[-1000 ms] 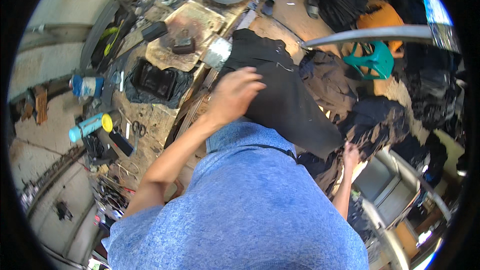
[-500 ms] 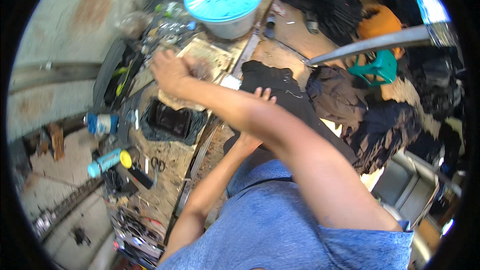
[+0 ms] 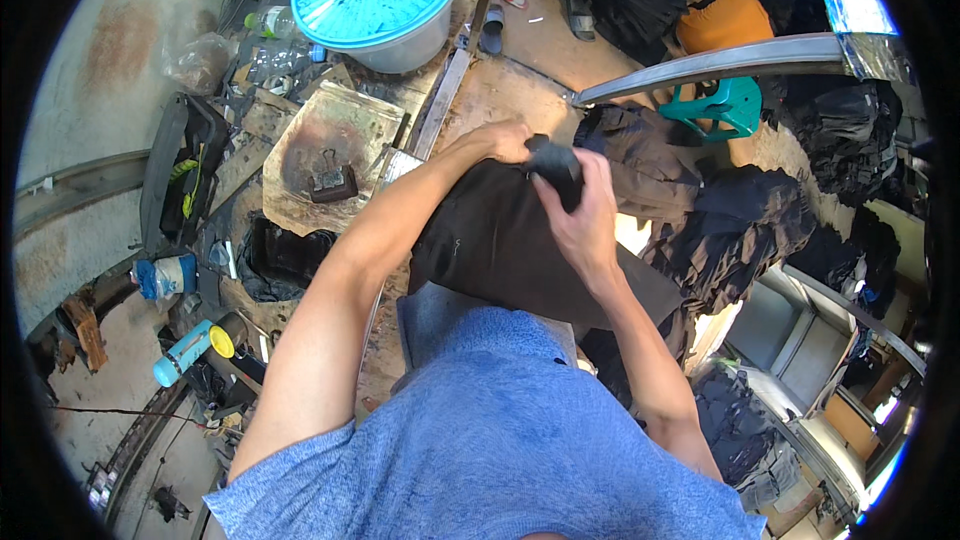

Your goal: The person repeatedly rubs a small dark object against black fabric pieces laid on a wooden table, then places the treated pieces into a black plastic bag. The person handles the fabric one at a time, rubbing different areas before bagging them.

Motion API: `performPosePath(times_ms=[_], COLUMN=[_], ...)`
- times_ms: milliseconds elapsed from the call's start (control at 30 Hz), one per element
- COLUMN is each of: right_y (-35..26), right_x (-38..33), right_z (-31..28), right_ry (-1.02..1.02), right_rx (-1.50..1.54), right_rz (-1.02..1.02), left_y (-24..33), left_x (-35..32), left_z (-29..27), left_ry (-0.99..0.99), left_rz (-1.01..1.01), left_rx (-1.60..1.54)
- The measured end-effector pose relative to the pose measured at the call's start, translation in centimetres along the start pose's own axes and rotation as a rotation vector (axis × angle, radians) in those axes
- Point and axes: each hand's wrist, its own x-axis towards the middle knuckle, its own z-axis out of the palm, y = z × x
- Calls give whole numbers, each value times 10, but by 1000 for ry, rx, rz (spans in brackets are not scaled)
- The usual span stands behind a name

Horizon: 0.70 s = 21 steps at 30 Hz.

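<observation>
A length of black cloth (image 3: pixel 500 240), seemingly a garment, drapes across my lap. My left hand (image 3: pixel 505 142) closes on its far edge with the fingers pressed together. Just to the right, my right hand (image 3: pixel 585 215) curls its thumb and fingers around a bunched dark end (image 3: pixel 557 172) of the cloth. Both hands are close together above the lap. To their left, a small dark block (image 3: pixel 333 182) rests on a stained pale board (image 3: pixel 308 130), apart from either hand.
Left of me runs a worn wooden bench (image 3: pixel 400 90) bearing a white tub (image 3: pixel 405 45) with a blue lid, plastic bottles (image 3: pixel 280 62) and a dark-lined recess (image 3: pixel 285 255). A curved metal bar (image 3: pixel 700 62), green stool (image 3: pixel 725 105) and heaps of dark cloth (image 3: pixel 750 230) lie rightward.
My right hand has come back from the board on the left to the cloth. My left hand has moved up to the cloth's far edge. The view has shifted, and the dark block now shows.
</observation>
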Motion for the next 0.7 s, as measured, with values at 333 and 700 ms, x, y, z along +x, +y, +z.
performPosePath(times_ms=[333, 700], right_y=[77, 50], right_x=[-19, -69], right_z=[54, 26], right_ry=[-109, -537], right_rx=[-286, -67], right_rz=[-138, -307], left_y=[-21, -18], left_x=[28, 27], left_z=[8, 11], left_ry=[259, 377], left_rz=[112, 195], left_rx=[151, 242])
